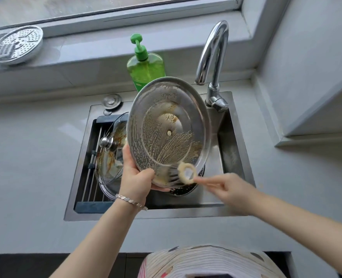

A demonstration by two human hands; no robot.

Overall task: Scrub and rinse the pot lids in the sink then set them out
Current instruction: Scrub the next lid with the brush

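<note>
1. Patterned garment (206,261), bottom centre of the frame, striped and spotted; the wearer's two bare forearms reached up from it.
2. Left hand (136,177), lower centre. Thumb lay over the inner face and fingers curled behind the rim, gripping the steel lid (166,121) at its lower left edge. A silver bracelet (131,201) sat on the wrist.
3. Right hand (232,191), lower right of centre, blurred. Fingers were closed round the pale handle of the brush (187,173).
4. Brush: pale ring-shaped head, dark bristles touching the lower edge of the steel lid's inner face.
5. Steel lid: large, round, held tilted above the sink (234,137) at frame centre, underside toward the camera. It was streaked with brownish suds, with a small fastener at its middle.
6. Dark round vessel (183,190), mostly hidden under the steel lid, in the basin.
7. Glass lid (109,155), left part of the basin, metal knob, brown residue on the glass. It leaned on a drain rack (89,177) with metal bars and dark end pieces.
8. Sink: steel, rectangular, set into a grey counter (35,157).
9. Round metal cap (112,100), on the sink's back edge, left of the steel lid.
10. Green soap bottle (146,67), pump top, upright behind the steel lid.
11. Faucet (214,57), chrome gooseneck, at the sink's right rear corner.
12. Perforated metal steamer plate (17,44), upper left, propped on the window sill (85,47).
13. Window (85,7), along the top of the frame.
</note>
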